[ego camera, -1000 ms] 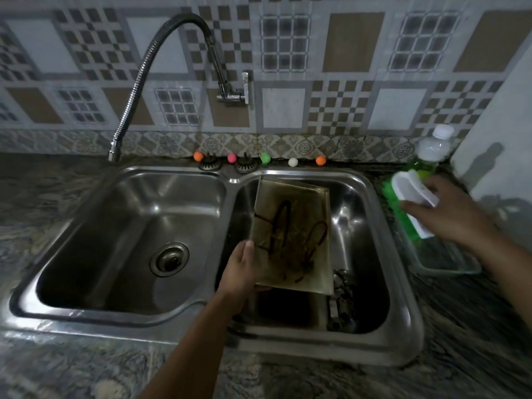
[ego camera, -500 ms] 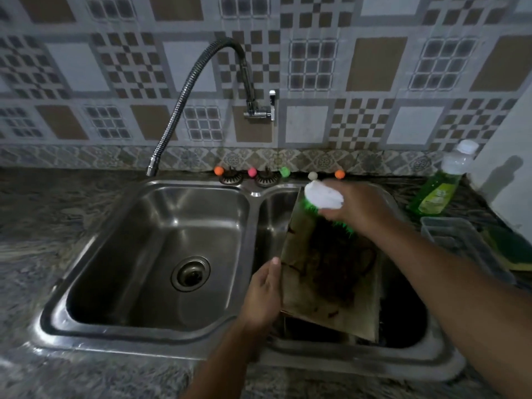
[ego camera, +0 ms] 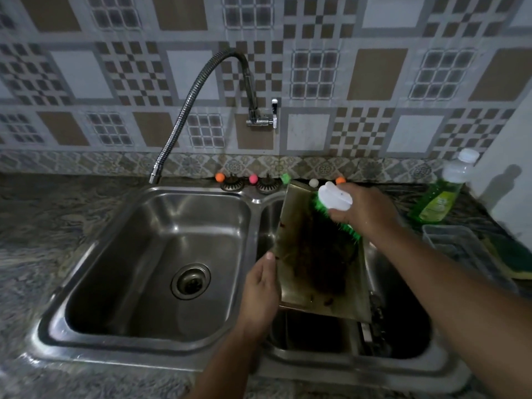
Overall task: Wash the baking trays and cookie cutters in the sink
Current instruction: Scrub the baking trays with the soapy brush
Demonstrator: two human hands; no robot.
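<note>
A dirty metal baking tray [ego camera: 299,286] with a dark smeared patch stands tilted over the right basin of the double steel sink [ego camera: 144,352]. My left hand [ego camera: 260,289] grips the tray's left edge. My right hand [ego camera: 359,210] holds a scrub brush [ego camera: 334,197] with a white handle and green bristles, pressed against the tray's upper part. More dark metal items lie in the right basin under the tray, too dim to identify.
A flexible faucet [ego camera: 184,110] hangs over the left basin, with no water seen running, above its drain [ego camera: 190,281]. A green dish-soap bottle [ego camera: 440,194], a clear plastic container [ego camera: 463,251] and a green sponge [ego camera: 515,260] stand on the counter at right. Coloured balls [ego camera: 253,178] line the sink's back rim.
My right hand brought the brush from the counter at right onto the tray's top. The dark smear has spread over the tray. My left hand keeps its hold.
</note>
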